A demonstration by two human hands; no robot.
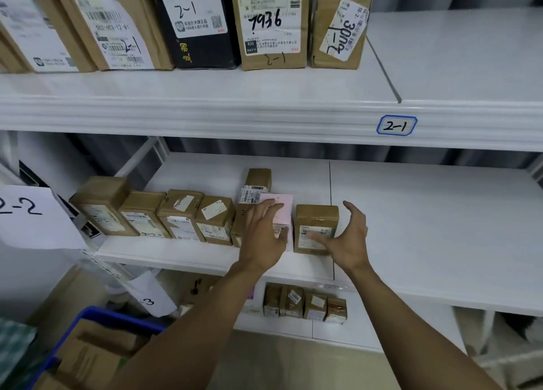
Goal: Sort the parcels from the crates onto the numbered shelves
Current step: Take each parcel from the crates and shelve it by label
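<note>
While the person is reaching both arms to the middle shelf (426, 228), the left hand (264, 234) is lying over the pink parcel (283, 204) at the centre of the view, its fingers (271, 209) straight and gripping nothing. The right hand (349, 239) is hovering at 3 o'clock of the brown parcel (317, 219), its fingers spread wide and its thumb raised; blur is hiding whether they are touching the box. The brown parcel is standing upright just beside the pink one, at its 3 o'clock, as the last item of the parcel row (182, 213), which is running toward 9 o'clock along the shelf front.

Progress, as a judgement: sorting is looking well advanced but unfinished. The upper shelf (205, 101), tagged by the 2-1 label (396, 125), is carrying large parcels at 12 o'clock, several marked 2-1. A paper sign (26, 213) reading 2-2 is hanging at 9 o'clock. Small boxes (305, 304) are sitting on the lower shelf at 6 o'clock. The blue crate (126, 320) at 7 o'clock is holding unsorted parcels (97, 351), and the middle shelf is showing bare board toward 3 o'clock. The hands appear to be squaring the two end boxes into line.
</note>
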